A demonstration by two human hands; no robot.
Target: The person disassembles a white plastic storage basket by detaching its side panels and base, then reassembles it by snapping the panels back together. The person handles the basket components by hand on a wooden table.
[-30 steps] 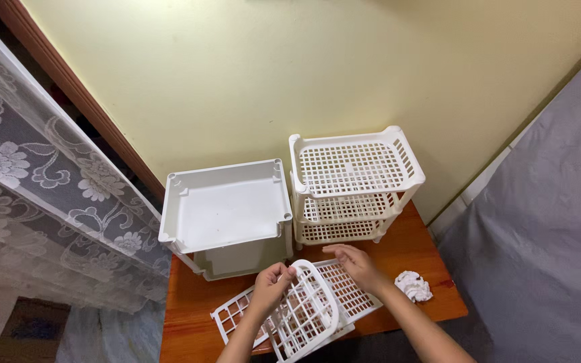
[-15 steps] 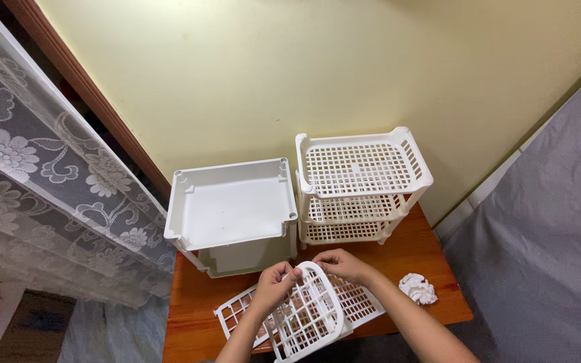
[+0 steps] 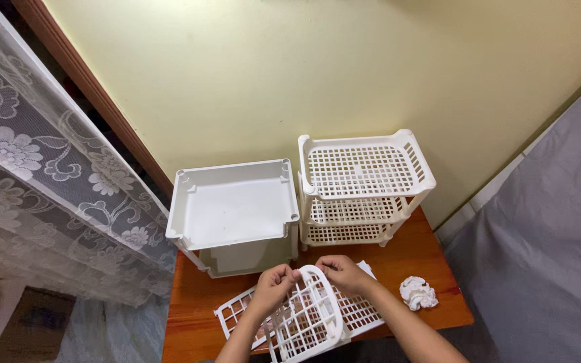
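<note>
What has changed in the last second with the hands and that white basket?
The right hand slid left along the basket rim to meet the left hand at its top edge; both now pinch it. The basket stayed tilted over the flat grid panel; racks and crumpled cloth unchanged.

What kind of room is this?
Probably a room in a home, maybe a bedroom corner. A lace curtain hangs on the left, a small wooden table stands against a plain yellow wall, and white plastic storage racks sit on it.
</note>
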